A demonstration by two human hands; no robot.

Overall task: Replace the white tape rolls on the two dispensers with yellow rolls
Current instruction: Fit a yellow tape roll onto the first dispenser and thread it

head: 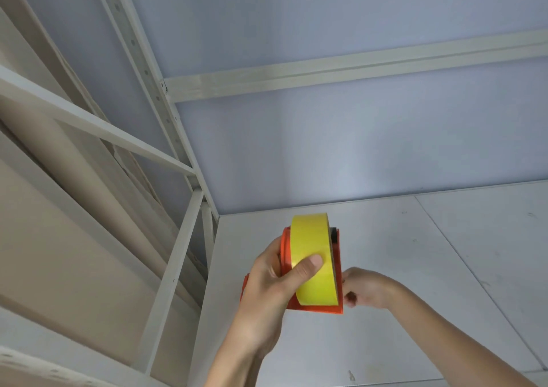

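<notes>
**A:** So where's the yellow roll (315, 257) sitting right now?

**B:** It's on the orange dispenser (336, 305) — standing on edge between the two orange side plates, with a bit of black showing behind the top of the roll. The whole thing is held up in the air above the white tabletop (415, 268), near the back left corner, not resting on it.

**A:** And the hands?

**B:** The left hand (274, 285) is wrapped around the left side of the dispenser, thumb pressed flat on the face of the yellow tape, fingers gone behind the orange plate. The right hand (363, 290) is at the dispenser's right edge, low down, fingers curled in against the orange side. Looks like a pinch on that edge, but the fingertips are tucked behind it, so I can't tell exactly what they've got.

**A:** Anything else around?

**B:** Pale blue back panel, and a cream metal shelf frame (326, 76) — a crossbar running across the back, with an upright full of little holes on the left. A few dark scuffs on the tabletop.
</notes>
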